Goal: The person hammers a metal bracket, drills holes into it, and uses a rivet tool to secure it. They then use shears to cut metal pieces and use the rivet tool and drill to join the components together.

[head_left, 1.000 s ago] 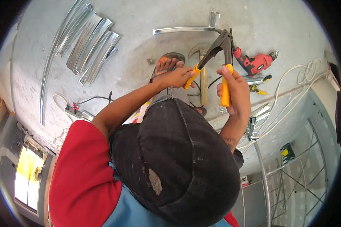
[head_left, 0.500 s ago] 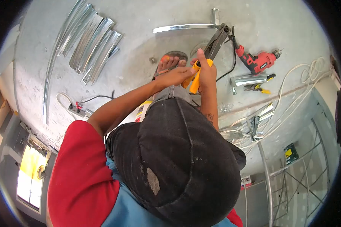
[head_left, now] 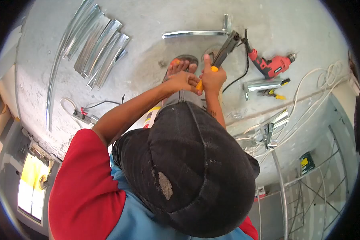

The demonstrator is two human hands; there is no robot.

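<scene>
Crimping tool (head_left: 227, 46) lies with its long axis slanting from the hands toward the bent metal channel (head_left: 192, 33) on the concrete floor (head_left: 148, 68). Its head sits at the channel's corner (contact unclear). Left hand (head_left: 183, 81) and right hand (head_left: 213, 78), touching, each keep a closed grip on the squeezed-together yellow handles.

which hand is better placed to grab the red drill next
Probably right: the right hand is on the side of the red drill; the left hand would cross the crimper.
</scene>
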